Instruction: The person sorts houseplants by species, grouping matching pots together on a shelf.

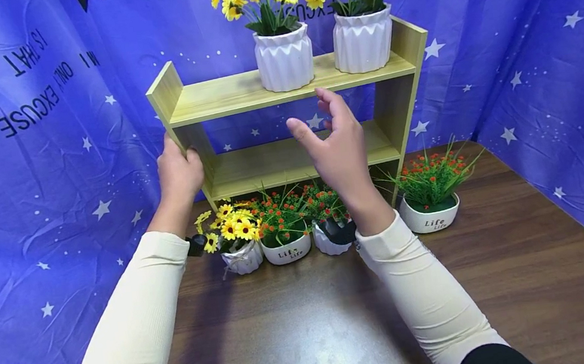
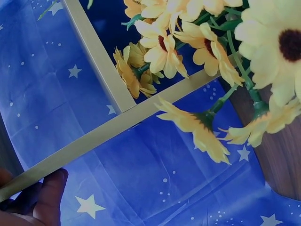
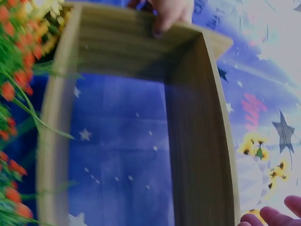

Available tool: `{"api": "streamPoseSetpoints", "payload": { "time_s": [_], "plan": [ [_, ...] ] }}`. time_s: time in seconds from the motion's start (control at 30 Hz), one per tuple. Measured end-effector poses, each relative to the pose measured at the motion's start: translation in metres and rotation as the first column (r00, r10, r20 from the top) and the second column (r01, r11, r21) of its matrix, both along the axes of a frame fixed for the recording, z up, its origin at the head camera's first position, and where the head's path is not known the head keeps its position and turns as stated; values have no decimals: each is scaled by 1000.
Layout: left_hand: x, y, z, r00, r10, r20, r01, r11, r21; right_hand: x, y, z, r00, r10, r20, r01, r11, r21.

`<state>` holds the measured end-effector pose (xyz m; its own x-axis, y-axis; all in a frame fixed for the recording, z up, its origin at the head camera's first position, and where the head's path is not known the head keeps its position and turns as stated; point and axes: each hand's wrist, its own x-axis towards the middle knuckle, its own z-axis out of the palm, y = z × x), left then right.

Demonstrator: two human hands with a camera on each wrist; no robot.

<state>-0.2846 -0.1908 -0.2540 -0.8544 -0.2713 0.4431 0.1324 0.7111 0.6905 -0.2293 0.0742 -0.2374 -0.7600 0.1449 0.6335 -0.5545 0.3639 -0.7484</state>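
Note:
A light wooden two-tier shelf (image 1: 223,100) stands on the table. My left hand (image 1: 177,172) grips its left side panel, with the thumb on the inner face; the left wrist view shows the fingers around the panel edge (image 2: 94,132). In front of the upper board, my right hand (image 1: 342,146) is raised with fingers spread and slightly bent, holding nothing. Just beyond its fingertips is a white fluted pot (image 1: 284,59) of yellow flowers on the top board. Another such pot (image 1: 364,41) stands at the right end of that board.
Below the shelf stand a white pot (image 1: 245,258) of yellow flowers, an oval "Life" pot (image 1: 287,251) with red-dotted greenery, and a partly hidden white pot (image 1: 328,242). Another "Life" pot (image 1: 433,214) sits right. Blue star-printed curtain (image 1: 82,188) surrounds the wooden table (image 1: 285,315).

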Motion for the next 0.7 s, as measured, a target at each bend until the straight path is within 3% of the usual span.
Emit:
{"api": "streamPoseSetpoints", "payload": {
  "time_s": [0.27,0.37,0.7],
  "plan": [
    [-1,-2,-2,1000,-2,-8,2,1000,0,17,-17,-49,992,121,-42,-120,992,31],
    [-1,-2,-2,1000,-5,3,5,1000,3,23,-23,-65,986,165,-15,-164,986,42],
    [-1,-1,0,1000,-15,11,15,1000,7,42,-37,-91,947,308,92,-307,951,-24]
  ]
}}
